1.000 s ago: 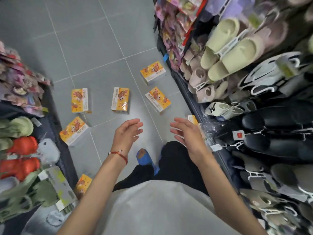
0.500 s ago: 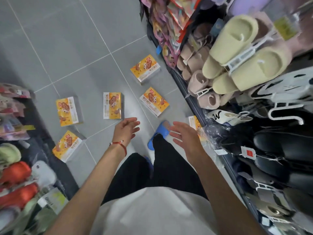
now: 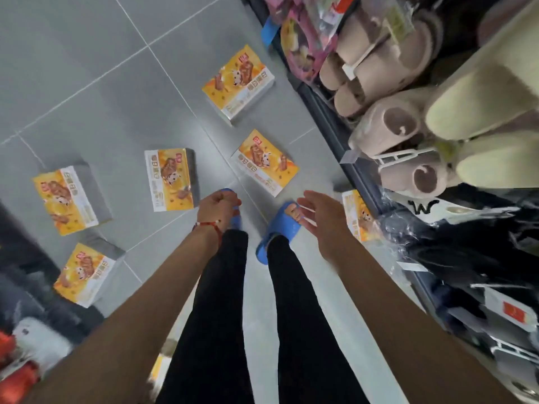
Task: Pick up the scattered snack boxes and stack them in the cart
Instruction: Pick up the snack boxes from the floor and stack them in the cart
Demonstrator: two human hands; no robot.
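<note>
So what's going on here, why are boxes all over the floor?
A person stands in a shop aisle beside hanging slippers, with yellow snack boxes scattered on the grey floor. The left hand and right hand reach down toward them, but neither holds one yet. No cart is in view.

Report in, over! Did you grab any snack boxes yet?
Left hand loosely curled, empty; right hand open, empty. Snack boxes lie scattered on the floor. No cart in view; nothing covers the nearest boxes.
</note>
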